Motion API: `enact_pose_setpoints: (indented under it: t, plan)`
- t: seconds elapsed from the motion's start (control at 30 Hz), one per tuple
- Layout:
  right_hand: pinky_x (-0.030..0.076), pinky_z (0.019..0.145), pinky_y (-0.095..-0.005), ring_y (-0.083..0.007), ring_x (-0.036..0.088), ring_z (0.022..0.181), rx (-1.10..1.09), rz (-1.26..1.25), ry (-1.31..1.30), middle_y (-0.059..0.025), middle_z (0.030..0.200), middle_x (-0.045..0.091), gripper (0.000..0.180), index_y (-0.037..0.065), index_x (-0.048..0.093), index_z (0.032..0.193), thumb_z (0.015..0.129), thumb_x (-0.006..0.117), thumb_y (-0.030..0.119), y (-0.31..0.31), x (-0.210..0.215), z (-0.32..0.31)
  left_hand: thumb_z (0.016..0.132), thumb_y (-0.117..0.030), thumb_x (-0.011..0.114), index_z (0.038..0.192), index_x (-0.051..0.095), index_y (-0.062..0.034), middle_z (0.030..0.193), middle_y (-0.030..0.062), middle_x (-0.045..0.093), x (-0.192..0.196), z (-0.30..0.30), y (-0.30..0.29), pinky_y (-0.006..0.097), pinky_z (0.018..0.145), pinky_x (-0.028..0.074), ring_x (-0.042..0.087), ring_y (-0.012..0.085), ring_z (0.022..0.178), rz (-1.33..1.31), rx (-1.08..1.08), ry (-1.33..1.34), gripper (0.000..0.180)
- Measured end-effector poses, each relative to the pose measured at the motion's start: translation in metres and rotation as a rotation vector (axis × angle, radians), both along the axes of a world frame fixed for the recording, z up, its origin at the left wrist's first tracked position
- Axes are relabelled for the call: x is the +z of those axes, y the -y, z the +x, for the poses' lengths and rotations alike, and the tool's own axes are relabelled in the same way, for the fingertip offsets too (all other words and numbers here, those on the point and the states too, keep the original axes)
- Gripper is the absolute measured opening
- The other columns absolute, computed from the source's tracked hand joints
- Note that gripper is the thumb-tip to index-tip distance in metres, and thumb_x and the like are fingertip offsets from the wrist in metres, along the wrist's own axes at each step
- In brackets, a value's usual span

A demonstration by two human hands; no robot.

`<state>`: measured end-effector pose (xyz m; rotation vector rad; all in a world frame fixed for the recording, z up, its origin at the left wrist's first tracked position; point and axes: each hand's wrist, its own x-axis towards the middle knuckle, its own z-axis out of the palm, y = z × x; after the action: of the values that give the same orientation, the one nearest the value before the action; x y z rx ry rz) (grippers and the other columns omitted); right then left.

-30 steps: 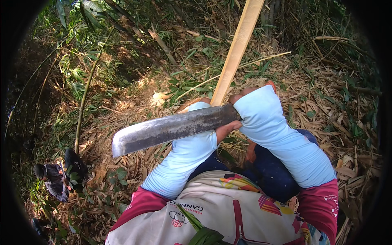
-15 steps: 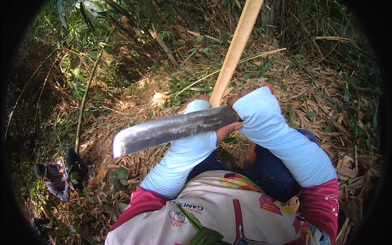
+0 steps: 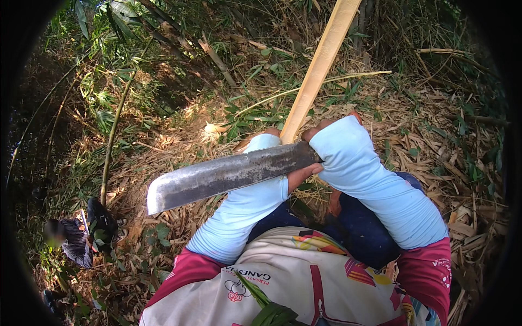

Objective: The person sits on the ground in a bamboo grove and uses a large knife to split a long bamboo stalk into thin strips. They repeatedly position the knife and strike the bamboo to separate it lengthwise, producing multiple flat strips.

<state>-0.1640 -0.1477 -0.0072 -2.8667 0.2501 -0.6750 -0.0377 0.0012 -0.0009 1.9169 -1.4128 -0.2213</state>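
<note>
A machete (image 3: 234, 174) with a broad, dark, worn blade lies across the front of me, its squared tip pointing left and slightly down. My right hand (image 3: 317, 130), partly covered by a light blue sleeve, is closed around its handle, which is mostly hidden. Under the blade, my left hand (image 3: 302, 175) shows its thumb and some fingertips, closed on a long pale bamboo strip (image 3: 318, 70). The strip rises away from me to the upper right. Its near end meets the blade's upper edge and disappears behind it.
Dry bamboo leaves (image 3: 429, 136) cover the ground. A thin pale stem (image 3: 326, 81) crosses behind the strip. At the left stands a slender bamboo pole (image 3: 114, 130); below it, another person (image 3: 79, 239) sits or crouches holding a strip. Dense bamboo grows beyond.
The bamboo strip's far end has shifted slightly right. The machete's tip has dipped slightly down and left. Both hands keep their hold.
</note>
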Motion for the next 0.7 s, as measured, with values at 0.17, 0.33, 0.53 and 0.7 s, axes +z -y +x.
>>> enact_pose_setpoints:
  t: [0.17, 0.33, 0.53, 0.7]
  plan:
    - [0.043, 0.064, -0.0504, -0.027, 0.066, 0.073, -0.018, -0.036, 0.048, -0.0041, 0.075, 0.062, 0.028, 0.016, 0.065, 0.091, 0.072, 0.069, 0.036, 0.0, -0.003, 0.0, 0.075, -0.023, 0.087, 0.116, 0.055, 0.0017, 0.098, 0.0097, 0.065, -0.007, -0.002, 0.002, 0.03, 0.076, 0.051, 0.065, 0.0171, 0.09, -0.02, -0.002, -0.066, 0.057]
    - [0.041, 0.08, -0.0477, -0.0276, 0.065, 0.078, -0.133, -0.05, -0.079, -0.0063, 0.08, 0.063, 0.064, 0.014, 0.066, 0.1, 0.043, 0.086, 0.035, -0.004, 0.008, -0.001, 0.079, -0.023, 0.085, 0.113, 0.058, 0.0018, 0.094, 0.0099, 0.067, -0.012, -0.004, 0.006, 0.03, 0.077, 0.051, 0.064, 0.0168, 0.088, -0.042, 0.017, -0.063, 0.05]
    - [0.04, 0.079, -0.0466, -0.0258, 0.065, 0.079, -0.201, -0.047, -0.192, -0.0029, 0.079, 0.063, 0.096, 0.015, 0.064, 0.101, 0.011, 0.088, 0.038, -0.001, 0.023, 0.004, 0.08, -0.028, 0.083, 0.11, 0.062, 0.0009, 0.094, 0.0099, 0.068, -0.019, -0.003, 0.019, 0.033, 0.08, 0.049, 0.064, 0.0193, 0.089, -0.077, 0.079, -0.252, 0.046]
    - [0.039, 0.076, -0.0462, -0.0233, 0.066, 0.073, -0.293, -0.163, -0.089, -0.0036, 0.076, 0.062, 0.04, 0.018, 0.067, 0.096, 0.062, 0.078, 0.037, 0.005, 0.004, 0.013, 0.079, -0.04, 0.082, 0.116, 0.063, -0.001, 0.097, 0.0104, 0.068, -0.013, -0.001, 0.021, 0.035, 0.082, 0.049, 0.064, 0.0214, 0.091, 0.027, 0.105, -0.168, 0.056]
